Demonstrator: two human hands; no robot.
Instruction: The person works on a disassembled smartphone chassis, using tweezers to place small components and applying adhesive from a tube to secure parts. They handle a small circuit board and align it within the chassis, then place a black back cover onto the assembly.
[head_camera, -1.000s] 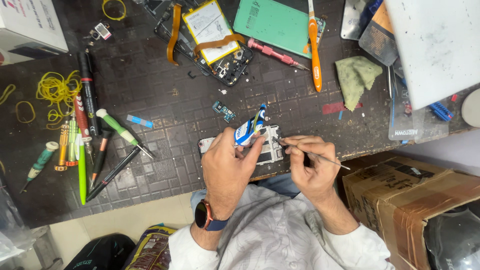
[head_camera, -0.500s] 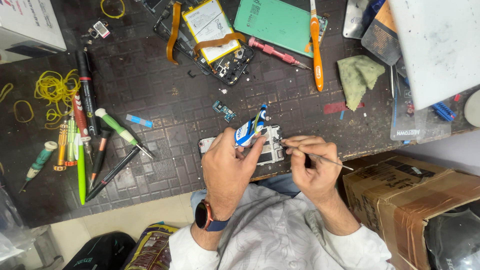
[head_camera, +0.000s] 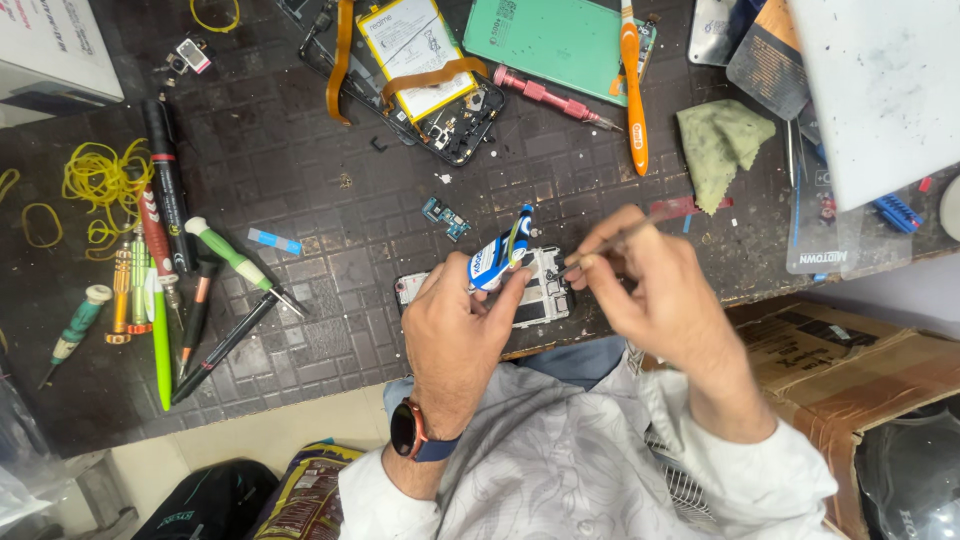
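Left hand (head_camera: 455, 335) is curled around a small blue and white tube (head_camera: 497, 262), thumb and fingers pinching it so the nozzle points up and away. Right hand (head_camera: 655, 290) is closed in a pen grip on a thin metal probe (head_camera: 612, 240), the tip angled down toward the tube and the opened phone frame (head_camera: 535, 290) sitting right under both hands at the near edge of the bench (head_camera: 330, 200). Can't tell if the probe tip actually touches anything.

Just beyond the tube there's a tiny blue circuit board (head_camera: 445, 217). Further back lies another gutted phone (head_camera: 425, 70) with its battery and orange flex cables showing, next to a green back cover (head_camera: 550, 40), a pink screwdriver (head_camera: 555, 97) and an orange toothbrush (head_camera: 632, 85). Far left: markers, screwdrivers and yellow rubber bands (head_camera: 95, 185). A greenish cloth (head_camera: 722, 145) sits to the right.
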